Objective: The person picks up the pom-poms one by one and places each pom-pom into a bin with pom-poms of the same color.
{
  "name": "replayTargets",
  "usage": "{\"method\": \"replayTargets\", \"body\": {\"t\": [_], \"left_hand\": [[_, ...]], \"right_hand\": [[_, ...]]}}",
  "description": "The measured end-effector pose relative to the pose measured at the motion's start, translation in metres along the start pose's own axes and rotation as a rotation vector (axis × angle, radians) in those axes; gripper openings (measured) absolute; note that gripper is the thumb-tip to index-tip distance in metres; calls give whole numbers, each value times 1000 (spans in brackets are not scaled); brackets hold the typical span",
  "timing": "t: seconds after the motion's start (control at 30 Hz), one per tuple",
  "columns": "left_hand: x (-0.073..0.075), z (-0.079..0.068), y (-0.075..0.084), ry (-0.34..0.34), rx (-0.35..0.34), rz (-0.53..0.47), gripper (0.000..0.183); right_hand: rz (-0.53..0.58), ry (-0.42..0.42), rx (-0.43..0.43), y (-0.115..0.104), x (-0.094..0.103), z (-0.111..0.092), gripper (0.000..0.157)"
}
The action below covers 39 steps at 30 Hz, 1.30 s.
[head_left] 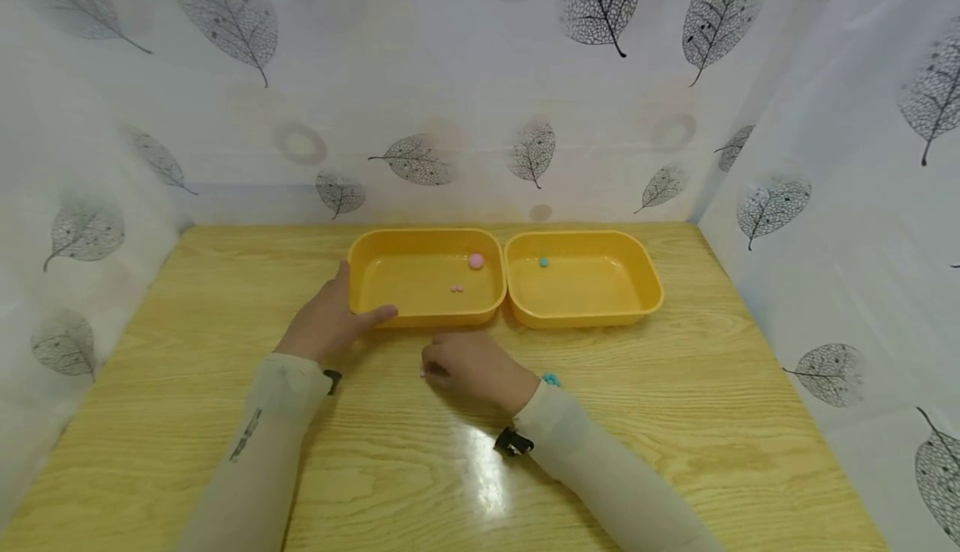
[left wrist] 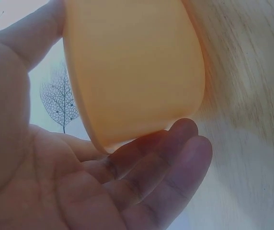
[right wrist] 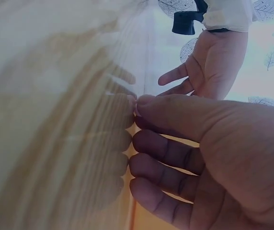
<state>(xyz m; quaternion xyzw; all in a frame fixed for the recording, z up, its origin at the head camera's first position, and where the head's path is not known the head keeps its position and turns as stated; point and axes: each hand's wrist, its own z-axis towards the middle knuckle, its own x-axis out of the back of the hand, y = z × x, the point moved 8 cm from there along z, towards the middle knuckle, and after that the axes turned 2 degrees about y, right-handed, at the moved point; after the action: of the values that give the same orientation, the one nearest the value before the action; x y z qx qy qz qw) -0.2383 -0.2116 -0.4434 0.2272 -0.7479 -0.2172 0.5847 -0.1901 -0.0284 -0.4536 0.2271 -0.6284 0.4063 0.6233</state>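
Note:
My left hand (head_left: 324, 318) grips the left end of a yellow plastic tray (head_left: 427, 318), thumb along the front wall. In the left wrist view, its fingers (left wrist: 175, 167) curl round the tray's end wall (left wrist: 137, 67). Low at the tabletop in front of that tray, my right hand (head_left: 476, 368) pinches a tiny pale pink piece (head_left: 423, 373) between thumb and forefinger; its shape is mostly hidden. Inside the left tray lie a pink ball (head_left: 476, 261) and two tiny pink pieces (head_left: 457, 288) side by side.
A second yellow tray (head_left: 585, 320) stands against the first on the right, with a small turquoise ball (head_left: 543, 262) inside. Turquoise beadlike bits (head_left: 551, 379) show beside my right wrist. Leaf-printed white curtains (head_left: 465, 102) border the wooden table (head_left: 712, 419) at the back and sides.

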Motion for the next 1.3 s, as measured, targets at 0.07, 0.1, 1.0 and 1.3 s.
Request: {"method": "replayTargets", "body": {"t": [0.07,0.1,1.0,1.3], "left_hand": [[0,0,1,0,-2,1,127],[0,0,1,0,-2,2,127],[1,0,1,4,-12,4,128],[1,0,1,7,-12,9,127]], "right_hand": [[-1,0,-1,0,1,0,13],[-1,-2,-1,0,2,0,13],[196,30,-108,11,9,-6,28],[119,42,-76,18,19,-2,22]]}}
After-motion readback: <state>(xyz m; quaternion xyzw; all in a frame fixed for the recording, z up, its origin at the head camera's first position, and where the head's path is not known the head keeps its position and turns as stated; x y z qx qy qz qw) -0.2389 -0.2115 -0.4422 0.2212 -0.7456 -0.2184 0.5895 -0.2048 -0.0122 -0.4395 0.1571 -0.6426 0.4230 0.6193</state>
